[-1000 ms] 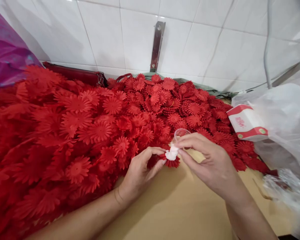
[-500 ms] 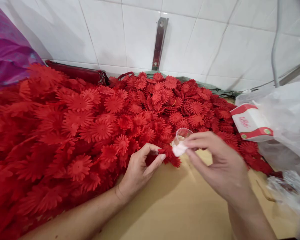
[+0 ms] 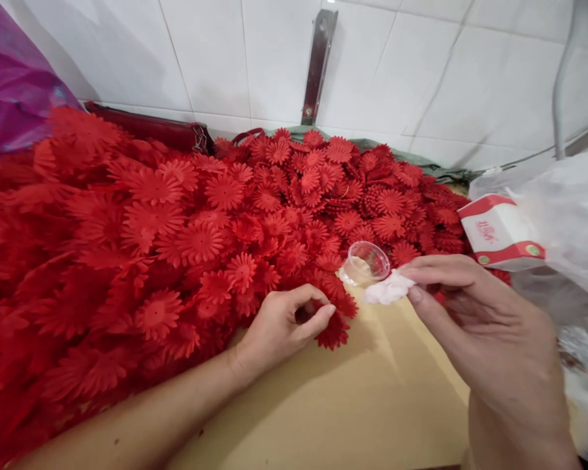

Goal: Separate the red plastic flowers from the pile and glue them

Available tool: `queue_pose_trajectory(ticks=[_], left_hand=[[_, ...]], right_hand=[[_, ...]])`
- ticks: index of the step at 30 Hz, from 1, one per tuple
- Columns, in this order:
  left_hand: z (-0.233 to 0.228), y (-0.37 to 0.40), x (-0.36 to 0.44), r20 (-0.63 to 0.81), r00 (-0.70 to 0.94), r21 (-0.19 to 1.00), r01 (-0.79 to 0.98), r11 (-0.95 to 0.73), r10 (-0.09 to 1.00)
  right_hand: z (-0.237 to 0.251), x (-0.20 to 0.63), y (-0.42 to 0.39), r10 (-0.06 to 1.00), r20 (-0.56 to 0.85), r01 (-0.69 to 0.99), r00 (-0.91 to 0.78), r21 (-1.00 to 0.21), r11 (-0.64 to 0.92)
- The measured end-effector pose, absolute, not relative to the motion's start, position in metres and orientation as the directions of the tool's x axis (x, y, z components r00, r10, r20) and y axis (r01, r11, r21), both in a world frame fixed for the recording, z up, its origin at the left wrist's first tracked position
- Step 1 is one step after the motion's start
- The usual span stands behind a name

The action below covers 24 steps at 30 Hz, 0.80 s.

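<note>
My left hand (image 3: 287, 326) is closed in a pinch, thumb against forefinger, at the edge of a red artificial flower piece (image 3: 334, 334) with notched petals. Between the thumb and fingers of my right hand (image 3: 485, 320) is a crumpled white wad (image 3: 389, 288), like tissue or cotton. Just behind the wad a small clear plastic cup (image 3: 372, 256) stands at the border of the flower heap. The wad lies right of the flower piece, apart from it.
A large heap of red flower pieces (image 3: 191, 241) covers the left and back of the tan table (image 3: 353, 405). A red-and-white box (image 3: 502, 232) and plastic bags (image 3: 575, 222) are at the right. A metal bracket (image 3: 318, 68) is fixed to the tiled wall.
My right hand has drawn the white wad rightward, away from the flower piece and cup. My left hand has shifted slightly right. The view has moved a little.
</note>
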<state>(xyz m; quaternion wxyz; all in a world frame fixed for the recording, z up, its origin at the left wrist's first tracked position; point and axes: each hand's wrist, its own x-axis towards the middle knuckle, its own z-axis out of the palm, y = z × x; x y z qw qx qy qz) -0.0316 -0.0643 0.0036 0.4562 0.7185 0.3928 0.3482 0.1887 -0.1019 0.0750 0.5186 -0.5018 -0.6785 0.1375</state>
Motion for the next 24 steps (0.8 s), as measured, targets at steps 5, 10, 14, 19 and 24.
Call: queue_pose_trajectory(ticks=[5,10,14,19,24], left_hand=[[0.000,-0.063,-0.032,0.234,0.502,0.806,0.379,-0.455,0.833],[0.007,-0.061,-0.039,0.219,0.340,0.876,0.344,-0.338,0.915],[0.008,-0.060,-0.041,0.203,0.274,0.900,0.325,-0.289,0.940],[0.006,-0.059,-0.039,0.196,0.306,0.906,0.308,-0.292,0.931],[0.007,-0.060,-0.039,0.184,0.315,0.920,0.279,-0.276,0.931]], right_hand=[[0.060,0.190,-0.117,0.855,0.513,0.569,-0.074,-0.683,0.459],[0.037,0.162,-0.121,0.849,0.513,0.597,-0.128,-0.644,0.479],[0.024,0.147,-0.121,0.836,0.412,0.713,-0.362,-0.456,0.533],[0.031,0.146,-0.119,0.800,0.568,0.742,-0.193,-0.450,0.498],[0.032,0.140,-0.113,0.841,0.383,0.766,-0.381,-0.378,0.520]])
